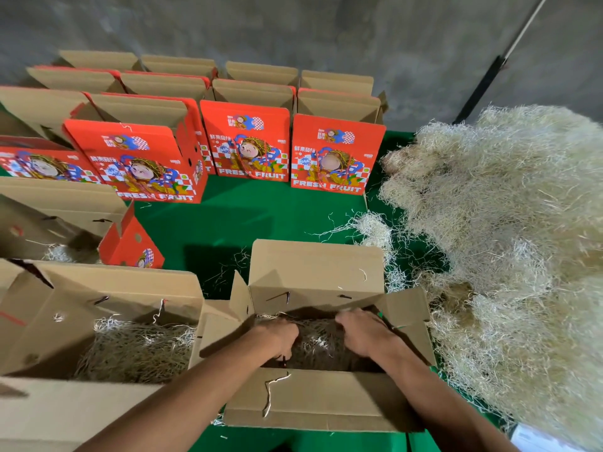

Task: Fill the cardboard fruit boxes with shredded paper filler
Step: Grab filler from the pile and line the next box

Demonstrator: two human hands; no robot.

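- Green table covering (pixel 261 210) under grey concrete wall (pixel 293 34); dark pole (pixel 483 89) leaning at far right.
- Near centre: open cardboard fruit box (pixel 313 399), plain brown inside, flaps folded outward, partly lined with shredded paper filler (pixel 318 345) lying in shadow at its bottom.
- Left hand (pixel 277 336) and right hand (pixel 362 336) both lowered into this box, fingers curled down into the filler, apparently gathering or pressing it; exact finger contact hidden by shadow and motion blur.
- Near left: second open box (pixel 98 298), already holding a bed of pale strands (pixel 137 350).
- Mid left: third open box (pixel 62 203), a little filler visible inside, red printed side showing.
- Far side: rows of upright red printed boxes (pixel 337 154) marked "FRESH FRUIT", lids raised, contents not visible.
- Right side: large loose heap of filler (pixel 509 243), cream to straw-coloured, fine crinkled strands tangled into a fluffy mass; stray wisps scattered across the green covering between heap and box.
- Handling, as judged: very light, soft, springy; compressible under the palm yet likely to rebound; strands cling together, so clumps come away ragged and shed.
- Best taken by broad double handfuls from the near edge of the heap, fingers spread and closed loosely round a clump, then tucked and patted flat toward box corners.
- Cardboard walls stiff but flaps free to swing; cord handle (pixel 270 391) dangling at near wall, liable to snag strands.
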